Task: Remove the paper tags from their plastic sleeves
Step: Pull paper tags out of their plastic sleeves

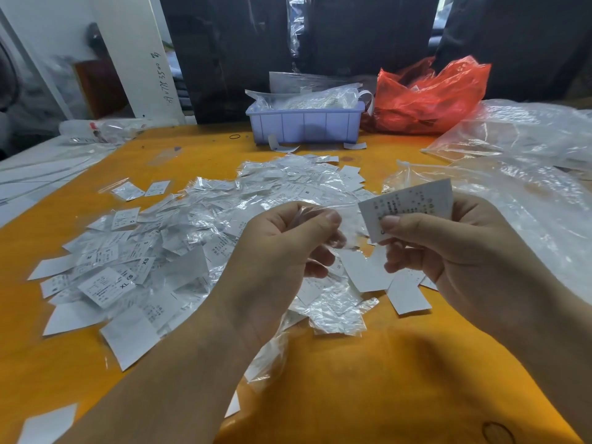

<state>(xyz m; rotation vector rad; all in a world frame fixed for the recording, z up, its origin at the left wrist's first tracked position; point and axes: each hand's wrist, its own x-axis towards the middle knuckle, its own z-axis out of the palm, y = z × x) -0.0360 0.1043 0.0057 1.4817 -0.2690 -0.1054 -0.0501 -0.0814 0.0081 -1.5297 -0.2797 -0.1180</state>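
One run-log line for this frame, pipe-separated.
left hand pinches clear sleeve | right hand holds paper tag, mostly out | pile remains on table

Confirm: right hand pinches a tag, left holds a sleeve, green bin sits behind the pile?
Not quite. The head view shows the bin is lilac, not green. The rest holds: right hand pinches a tag, left hand holds a sleeve, behind the pile.

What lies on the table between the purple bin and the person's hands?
In the head view, between the purple bin and the left hand and right hand lies a pile of sleeved tags on the orange table.
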